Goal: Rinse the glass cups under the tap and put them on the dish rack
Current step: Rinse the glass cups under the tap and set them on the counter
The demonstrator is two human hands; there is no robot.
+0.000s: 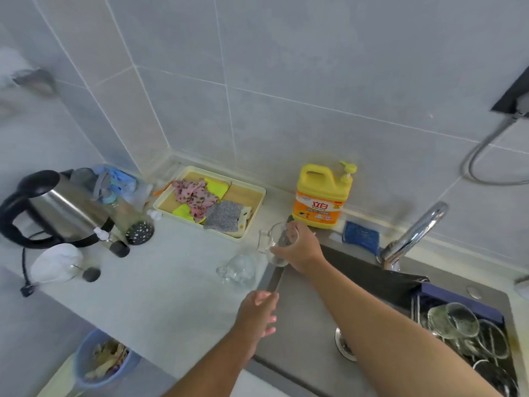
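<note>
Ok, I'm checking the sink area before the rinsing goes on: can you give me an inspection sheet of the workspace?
Surface: pale counter; grey sink to its right; no water seen from the tap.
Job's things: glass cup held at the sink's left edge; second glass cup on the counter; more cups in the dish rack.
Clutter: kettle, detergent bottle, tray of cloths, blue sponge, bin of scraps.
Grippers: right hand grips the glass cup; left hand at the sink's edge, holding nothing.
Cables: kettle cord; hose on the wall.
Surroundings: grey tiled wall.
</note>
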